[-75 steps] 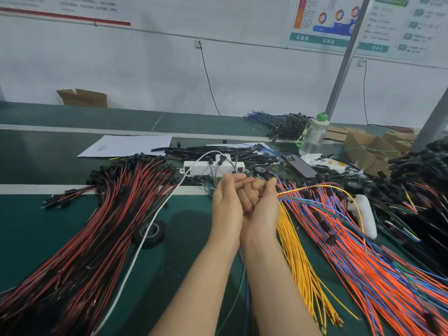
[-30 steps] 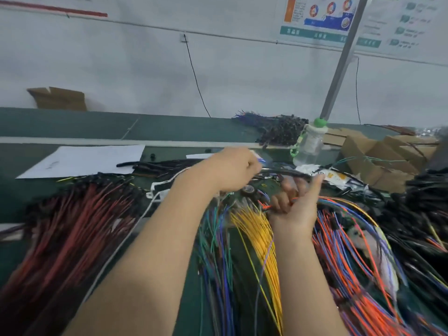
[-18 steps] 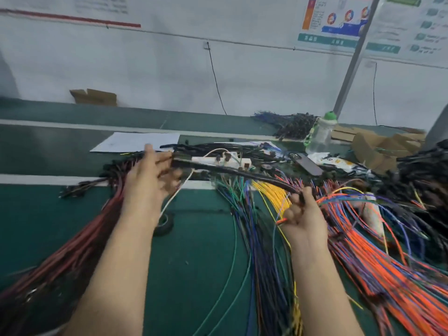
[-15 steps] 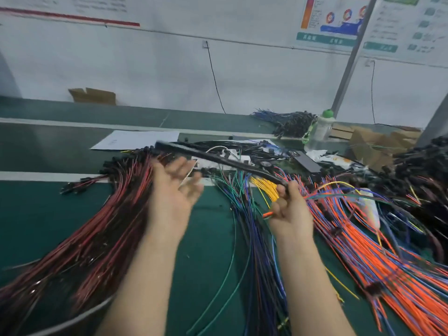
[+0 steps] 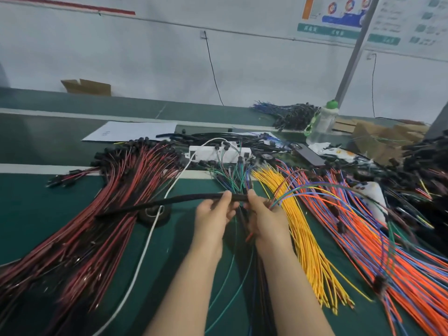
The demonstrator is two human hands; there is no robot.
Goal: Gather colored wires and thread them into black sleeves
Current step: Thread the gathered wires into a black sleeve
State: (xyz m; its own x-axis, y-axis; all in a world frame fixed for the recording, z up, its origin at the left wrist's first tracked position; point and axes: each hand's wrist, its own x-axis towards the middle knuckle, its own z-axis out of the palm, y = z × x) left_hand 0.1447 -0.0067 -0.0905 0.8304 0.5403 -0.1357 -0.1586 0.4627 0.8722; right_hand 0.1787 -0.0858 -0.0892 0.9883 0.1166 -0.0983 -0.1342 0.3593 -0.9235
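While both hands are meeting just below the middle of the frame, the left hand [image 5: 213,215] is pinching the black sleeve [image 5: 169,200] between thumb and curled fingers near its right end. The sleeve is stretching from there toward the left, hanging above the red and black wires [image 5: 97,226] that are filling the lower left. The right hand [image 5: 268,217] is curling closed around the sleeve's right end together with a thin bundle of colored wires [image 5: 312,189], which is arching out from the fist toward the right of the frame. The fingers are hiding whether the bundle's tips are entering the sleeve. Yellow wires [image 5: 305,234] are lying on the green table [image 5: 29,214] just right of that hand, with orange wires [image 5: 400,275] spreading across the lower right. A roll of black tape [image 5: 146,217] is sitting under the sleeve, crossed by a white cable [image 5: 144,248] that is running up to a white power strip [image 5: 208,152] above the centre.
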